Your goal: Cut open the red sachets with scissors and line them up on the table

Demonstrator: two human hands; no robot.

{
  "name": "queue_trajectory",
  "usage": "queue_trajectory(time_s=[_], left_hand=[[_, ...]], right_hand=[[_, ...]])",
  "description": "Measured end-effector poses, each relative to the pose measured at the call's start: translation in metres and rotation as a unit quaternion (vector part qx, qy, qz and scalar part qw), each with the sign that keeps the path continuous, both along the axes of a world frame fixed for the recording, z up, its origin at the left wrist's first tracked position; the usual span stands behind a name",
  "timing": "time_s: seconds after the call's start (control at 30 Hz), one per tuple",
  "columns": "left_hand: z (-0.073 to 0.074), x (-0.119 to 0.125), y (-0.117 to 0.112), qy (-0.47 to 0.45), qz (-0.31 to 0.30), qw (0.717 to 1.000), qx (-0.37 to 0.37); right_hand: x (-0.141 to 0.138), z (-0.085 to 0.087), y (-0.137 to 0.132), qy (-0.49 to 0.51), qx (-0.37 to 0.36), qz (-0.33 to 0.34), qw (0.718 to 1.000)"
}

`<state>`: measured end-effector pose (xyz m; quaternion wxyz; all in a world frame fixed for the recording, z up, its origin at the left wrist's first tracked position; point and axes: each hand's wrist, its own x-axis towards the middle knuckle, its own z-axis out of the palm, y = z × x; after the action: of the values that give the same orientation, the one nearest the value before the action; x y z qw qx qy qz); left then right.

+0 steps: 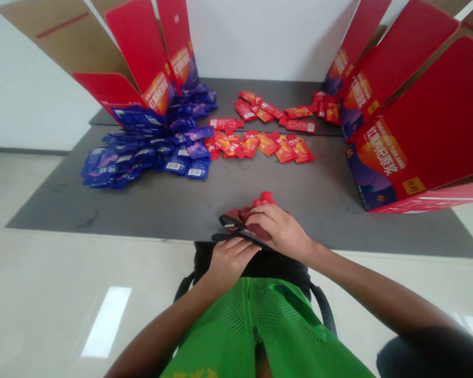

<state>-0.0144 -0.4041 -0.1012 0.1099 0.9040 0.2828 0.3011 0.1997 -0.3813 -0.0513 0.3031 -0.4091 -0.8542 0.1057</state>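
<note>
Red sachets are clutched under the curled right hand, with the left hand closed on a dark flat packet just below that hand, and these could slip free if the grip loosens.

One left hand, one right hand, five red printed carton panels, one blue sachet heap, one red sachet spread, sachets too overlapped to count.
</note>
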Motion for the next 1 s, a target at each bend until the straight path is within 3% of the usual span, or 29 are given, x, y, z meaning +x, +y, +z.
queue_trajectory(time_s=[0.13,0.27,0.33,0.43,0.57,0.7,0.83,0.9,1.0], left_hand=[[0.003,0.001,0.002,-0.039,-0.010,0.999,0.017],[0.003,0.003,0.003,-0.052,-0.006,0.998,0.023],[0.002,0.003,0.003,-0.057,-0.004,0.998,0.019],[0.001,0.004,0.001,-0.052,0.005,0.999,0.016],[0.002,0.004,0.000,-0.018,0.014,1.000,-0.002],[0.002,0.005,0.000,-0.054,0.008,0.998,0.009],[0.000,0.005,0.000,-0.065,0.008,0.998,0.014],[-0.003,0.005,-0.001,-0.064,0.012,0.998,0.015],[-0.006,0.005,-0.002,-0.056,0.022,0.998,0.012]], right_hand=[[0.014,-0.016,0.030,-0.032,0.018,-0.045,0.998],[0.031,-0.009,0.067,-0.081,0.058,-0.095,0.990],[0.028,0.002,0.064,-0.063,0.076,-0.113,0.989],[0.011,0.012,0.034,-0.010,0.070,-0.086,0.994],[-0.005,0.001,0.004,-0.012,0.012,0.008,1.000],[0.012,-0.018,0.038,-0.032,0.020,-0.050,0.998],[0.033,-0.012,0.081,-0.089,0.062,-0.103,0.989],[0.031,-0.001,0.078,-0.069,0.079,-0.123,0.987],[0.011,0.011,0.043,-0.011,0.073,-0.113,0.991]])
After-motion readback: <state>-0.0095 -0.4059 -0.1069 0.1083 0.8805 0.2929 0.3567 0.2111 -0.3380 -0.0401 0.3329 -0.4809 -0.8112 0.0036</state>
